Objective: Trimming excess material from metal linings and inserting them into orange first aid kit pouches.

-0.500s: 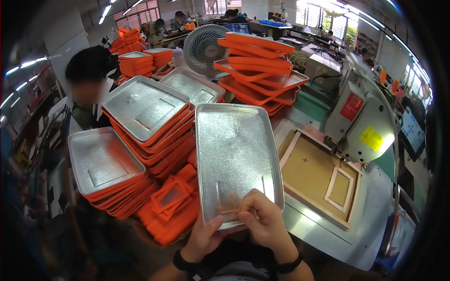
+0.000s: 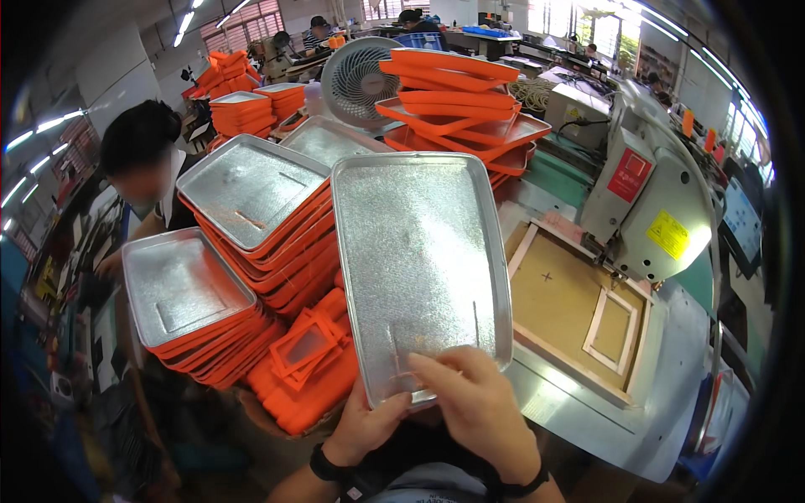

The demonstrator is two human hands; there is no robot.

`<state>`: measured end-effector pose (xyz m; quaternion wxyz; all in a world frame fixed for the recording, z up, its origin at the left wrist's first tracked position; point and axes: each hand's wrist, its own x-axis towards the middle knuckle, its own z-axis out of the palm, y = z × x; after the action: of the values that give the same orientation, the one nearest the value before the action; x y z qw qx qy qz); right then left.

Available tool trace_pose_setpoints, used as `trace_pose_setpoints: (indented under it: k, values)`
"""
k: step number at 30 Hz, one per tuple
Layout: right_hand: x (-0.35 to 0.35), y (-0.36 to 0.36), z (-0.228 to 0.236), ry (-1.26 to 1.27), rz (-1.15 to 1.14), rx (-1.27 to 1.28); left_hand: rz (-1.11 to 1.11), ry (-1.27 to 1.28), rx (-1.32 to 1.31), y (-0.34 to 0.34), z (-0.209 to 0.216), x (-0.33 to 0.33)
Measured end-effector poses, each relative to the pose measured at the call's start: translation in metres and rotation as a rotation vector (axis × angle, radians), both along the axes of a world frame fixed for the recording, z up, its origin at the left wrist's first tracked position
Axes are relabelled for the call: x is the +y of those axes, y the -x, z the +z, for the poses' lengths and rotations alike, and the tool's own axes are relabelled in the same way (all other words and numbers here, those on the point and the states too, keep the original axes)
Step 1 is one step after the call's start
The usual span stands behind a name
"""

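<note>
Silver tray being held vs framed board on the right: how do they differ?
Colour: the silver tray is shiny; the framed board is dull tan with a paler border.
Corners: the tray's are rounded, the board's square.
Pose: the tray is held up, tilted; the board lies flat on the metal table.
Shared: both rectangular, both rimmed.

Lit by ceiling tubes [image 2: 185,23] and blown-out windows [image 2: 579,25]; glinting off the silvery tray [image 2: 419,268]; bent and darkened toward the edges.

Glossy silver panel [image 2: 423,243] with a metallic-looking, finely textured face, matt orange cloth-like bundle [image 2: 293,402], pale wood-like frame [image 2: 570,366], smooth matt brown board [image 2: 558,314], metal-looking bench [image 2: 608,440] gleaming smoothly, grey plastic-looking fan [image 2: 360,82]
</note>
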<state>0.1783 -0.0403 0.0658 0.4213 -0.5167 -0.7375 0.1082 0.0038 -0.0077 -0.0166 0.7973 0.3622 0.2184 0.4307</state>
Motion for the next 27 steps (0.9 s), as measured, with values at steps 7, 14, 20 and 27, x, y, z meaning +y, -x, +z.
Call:
trace_pose_setpoints:
  k: [7,14,20,27]
  values:
    - [0.003,0.008,-0.012,-0.040,0.026,-0.020,0.053,-0.188,0.181,0.000,0.003,0.000]
    - [0.001,0.014,-0.008,-0.075,-0.012,-0.026,0.119,-0.324,0.318,-0.004,0.016,-0.005]
    - [0.006,0.016,-0.001,0.000,-0.051,0.189,0.110,-0.332,0.297,-0.009,0.025,-0.005]
    - [0.017,0.013,0.007,0.013,-0.001,0.164,0.126,-0.406,0.425,-0.008,0.030,-0.008]
